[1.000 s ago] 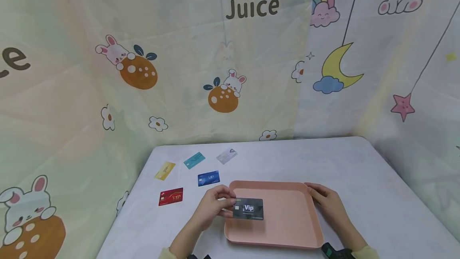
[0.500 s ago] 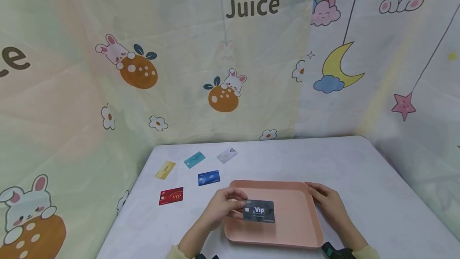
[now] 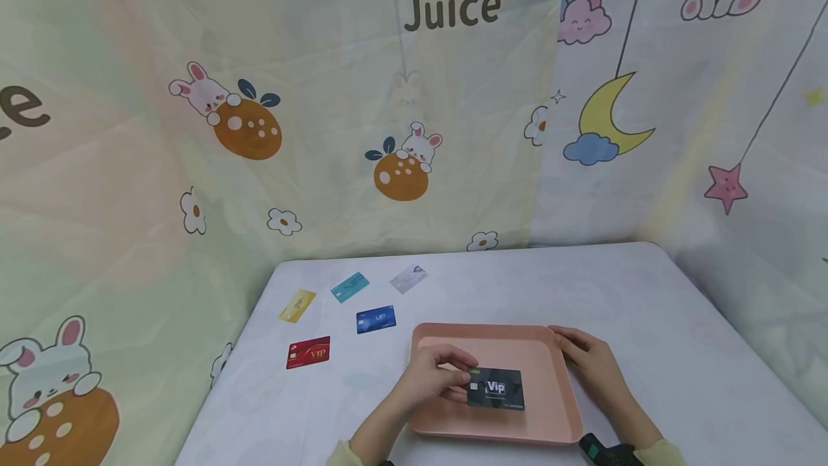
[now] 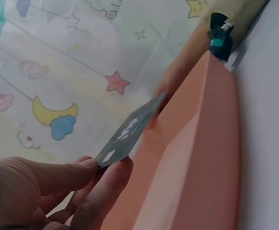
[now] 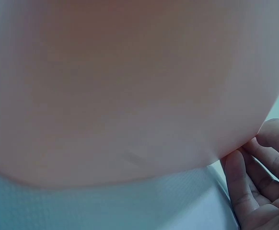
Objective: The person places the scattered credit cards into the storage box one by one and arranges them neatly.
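Observation:
My left hand pinches a black card marked "Vip" by its left edge, between thumb and fingers. The card hangs above the pink tray, apart from its floor. In the left wrist view the same card is seen tilted, nearly edge-on, beside the tray wall. At the tray's far right corner, my right hand holds the rim. The right wrist view has the thumb and fingertips of that hand on the tray edge.
Left of the tray lie a red VIP card, a blue VIP card, a yellow card, a teal card and a silver-white card. They rest apart on the white tabletop. A printed curtain hangs behind.
My left hand has carried the black card rightward and slightly nearer to me, from the tray's left side to over its middle. The right hand has stayed at the tray's corner.

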`<state>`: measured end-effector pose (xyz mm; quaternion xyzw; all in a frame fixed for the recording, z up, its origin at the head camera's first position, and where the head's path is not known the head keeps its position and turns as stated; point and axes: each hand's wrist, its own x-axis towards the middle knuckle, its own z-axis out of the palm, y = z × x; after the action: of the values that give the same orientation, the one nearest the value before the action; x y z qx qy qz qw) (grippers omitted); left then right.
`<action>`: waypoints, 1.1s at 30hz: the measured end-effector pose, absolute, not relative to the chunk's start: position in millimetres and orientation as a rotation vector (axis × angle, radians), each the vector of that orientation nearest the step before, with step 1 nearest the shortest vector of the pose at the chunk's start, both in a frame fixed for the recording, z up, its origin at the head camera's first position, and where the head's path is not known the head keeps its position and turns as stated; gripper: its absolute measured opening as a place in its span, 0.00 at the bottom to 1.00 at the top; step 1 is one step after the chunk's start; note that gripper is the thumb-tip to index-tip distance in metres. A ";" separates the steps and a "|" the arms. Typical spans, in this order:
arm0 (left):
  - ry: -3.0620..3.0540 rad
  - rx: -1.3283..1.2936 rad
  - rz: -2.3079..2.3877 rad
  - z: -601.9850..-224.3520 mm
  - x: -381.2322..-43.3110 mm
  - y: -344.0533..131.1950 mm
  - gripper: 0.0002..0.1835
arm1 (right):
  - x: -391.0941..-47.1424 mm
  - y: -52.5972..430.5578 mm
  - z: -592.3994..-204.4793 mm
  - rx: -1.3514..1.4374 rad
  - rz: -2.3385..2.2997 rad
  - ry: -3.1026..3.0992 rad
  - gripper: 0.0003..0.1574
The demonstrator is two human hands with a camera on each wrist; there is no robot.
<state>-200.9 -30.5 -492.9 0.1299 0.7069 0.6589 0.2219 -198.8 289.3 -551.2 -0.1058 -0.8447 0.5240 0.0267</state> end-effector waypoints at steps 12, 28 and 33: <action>1.903 0.373 1.794 -504.6 -190.9 -7.3 0.12 | -200.0 288.9 -552.6 -0.336 1.617 -2.619 0.40; 1.987 0.342 1.726 -515.2 -181.0 16.0 0.12 | -199.3 287.5 -552.7 -0.338 1.613 -2.617 0.41; 2.025 0.389 1.698 -521.1 -178.6 24.1 0.12 | -200.1 288.6 -553.5 -0.343 1.612 -2.620 0.41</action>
<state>-178.6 24.1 -521.1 0.1416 0.7374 0.6180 0.2330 -200.1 288.6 -553.5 -0.1106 -0.8462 0.5208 0.0231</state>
